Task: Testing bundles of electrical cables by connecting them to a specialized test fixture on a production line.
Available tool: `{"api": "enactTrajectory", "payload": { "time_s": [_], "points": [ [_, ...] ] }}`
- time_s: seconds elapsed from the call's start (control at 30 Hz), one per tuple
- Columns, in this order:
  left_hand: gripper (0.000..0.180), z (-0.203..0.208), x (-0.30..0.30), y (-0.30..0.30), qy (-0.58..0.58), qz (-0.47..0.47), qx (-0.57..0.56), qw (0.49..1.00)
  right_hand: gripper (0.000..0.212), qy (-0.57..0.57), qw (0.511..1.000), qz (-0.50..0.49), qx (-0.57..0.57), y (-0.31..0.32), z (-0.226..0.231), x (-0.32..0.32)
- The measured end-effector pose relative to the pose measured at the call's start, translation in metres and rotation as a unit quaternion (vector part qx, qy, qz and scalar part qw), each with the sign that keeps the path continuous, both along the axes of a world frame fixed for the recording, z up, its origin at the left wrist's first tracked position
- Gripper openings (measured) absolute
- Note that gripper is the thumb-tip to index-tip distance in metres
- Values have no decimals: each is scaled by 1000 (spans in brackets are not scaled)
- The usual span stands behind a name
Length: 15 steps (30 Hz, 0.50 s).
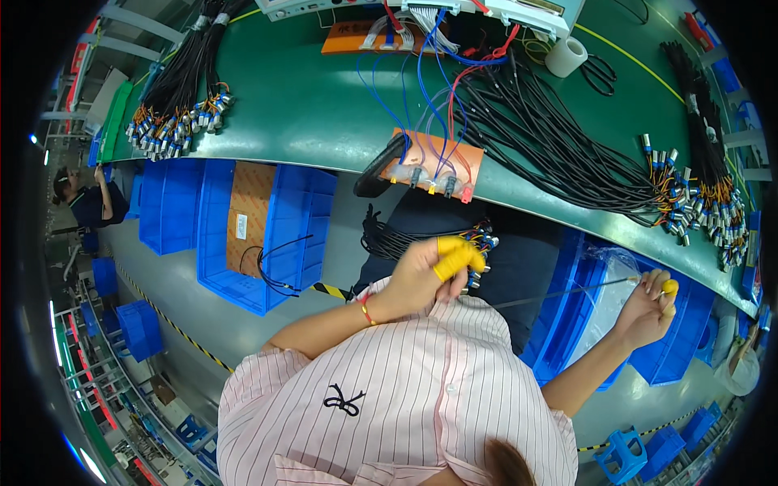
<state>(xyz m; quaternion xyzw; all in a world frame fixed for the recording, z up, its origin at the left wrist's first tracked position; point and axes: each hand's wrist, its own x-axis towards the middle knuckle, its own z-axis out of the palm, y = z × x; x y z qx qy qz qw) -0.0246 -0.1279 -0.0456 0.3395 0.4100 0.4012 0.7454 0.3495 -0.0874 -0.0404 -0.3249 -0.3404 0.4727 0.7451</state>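
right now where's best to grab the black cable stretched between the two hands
Take the black cable on its bare mid-span, coming from above. It runs taut and nearly level between the left hand and right hand, so that stretch is exposed.

Bare green bench (pixel 300 105) lies open between cable bundles (pixel 174 89), while black cables (pixel 551 138) crowd its right.

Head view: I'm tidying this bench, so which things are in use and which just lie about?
In use: black cable stretched between left hand and right hand; cable bundle on the lap.
Lying about: tape roll; scissors; blue bins; connector bundle.
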Motion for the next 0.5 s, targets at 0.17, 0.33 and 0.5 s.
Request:
{"api": "enactTrajectory", "payload": {
  "time_s": [0.17,0.33,0.5],
  "points": [
    [36,37,18,66,-34,45,126,990,15,33,997,-14,61,24,35,24],
    [64,41,28,98,31,105,271,956,15,61,993,-48,91,62,49,51],
    [34,17,-3,51,246,-77,309,915,25,85,993,-56,59,97,24,47]
  ]
}}
